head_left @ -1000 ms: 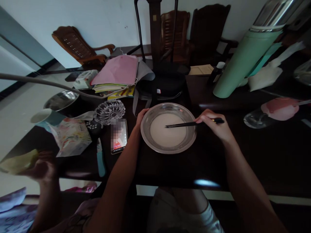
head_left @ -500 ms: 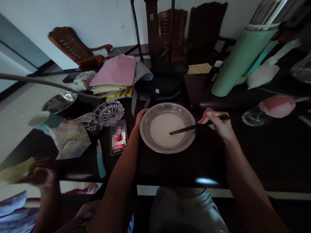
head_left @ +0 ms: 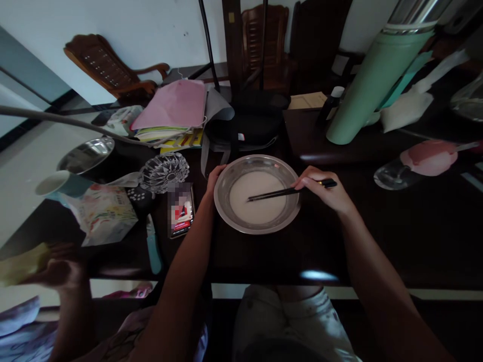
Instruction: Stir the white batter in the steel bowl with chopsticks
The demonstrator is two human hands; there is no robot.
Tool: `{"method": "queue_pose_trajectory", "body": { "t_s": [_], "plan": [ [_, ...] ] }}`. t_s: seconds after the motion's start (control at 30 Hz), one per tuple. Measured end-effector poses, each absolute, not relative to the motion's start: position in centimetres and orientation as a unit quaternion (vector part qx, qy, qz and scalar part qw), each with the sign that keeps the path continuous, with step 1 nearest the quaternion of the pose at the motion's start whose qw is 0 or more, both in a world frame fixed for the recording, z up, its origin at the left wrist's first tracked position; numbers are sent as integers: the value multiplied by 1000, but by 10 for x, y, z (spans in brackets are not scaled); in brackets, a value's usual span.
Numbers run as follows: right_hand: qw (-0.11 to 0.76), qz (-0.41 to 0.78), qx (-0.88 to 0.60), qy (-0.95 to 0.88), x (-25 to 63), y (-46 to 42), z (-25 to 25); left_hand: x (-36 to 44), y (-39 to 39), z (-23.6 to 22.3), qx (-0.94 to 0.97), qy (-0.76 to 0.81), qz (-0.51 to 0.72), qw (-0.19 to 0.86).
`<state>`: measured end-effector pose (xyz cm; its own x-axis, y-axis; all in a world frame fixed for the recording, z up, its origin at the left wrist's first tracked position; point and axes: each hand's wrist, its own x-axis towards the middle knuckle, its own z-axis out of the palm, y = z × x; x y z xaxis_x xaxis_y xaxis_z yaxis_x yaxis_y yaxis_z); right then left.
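A round steel bowl (head_left: 292,213) with a white liquid (head_left: 260,203) stands on the dark table in front of me. My left hand (head_left: 213,182) grips the bowl's left rim with curled fingers. My right hand (head_left: 325,193) is closed on a pair of black chopsticks (head_left: 281,192), whose tips reach into the white liquid near the bowl's middle.
A phone (head_left: 180,211), a teal-handled knife (head_left: 153,246), a glass dish (head_left: 163,172), a printed packet (head_left: 103,213), a cup (head_left: 56,183) and a steel bowl (head_left: 86,154) lie left. A green flask (head_left: 372,83) stands back right. Another person's hand (head_left: 56,269) holds something yellow at lower left.
The chopstick tips have swept from the bowl's lower right back toward its middle, and my right hand has shifted a little left. My left hand stays on the rim.
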<state>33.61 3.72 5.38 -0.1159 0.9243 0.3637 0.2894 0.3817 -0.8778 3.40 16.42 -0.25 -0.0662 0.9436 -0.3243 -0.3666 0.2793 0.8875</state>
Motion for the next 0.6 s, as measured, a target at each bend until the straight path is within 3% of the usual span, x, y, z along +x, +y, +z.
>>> {"method": "queue_pose_trajectory", "body": {
  "t_s": [0.17,0.37,0.5,0.6],
  "plan": [
    [541,327,-456,-626,338,37,54,35,164,2,290,516,528,609],
    [500,306,-462,-665,337,38,54,36,160,6,281,514,490,646],
    [544,331,-456,-621,338,38,52,37,160,7,299,538,497,612],
    [502,357,-438,-655,337,39,52,38,160,8,308,552,501,591]
  ]
}}
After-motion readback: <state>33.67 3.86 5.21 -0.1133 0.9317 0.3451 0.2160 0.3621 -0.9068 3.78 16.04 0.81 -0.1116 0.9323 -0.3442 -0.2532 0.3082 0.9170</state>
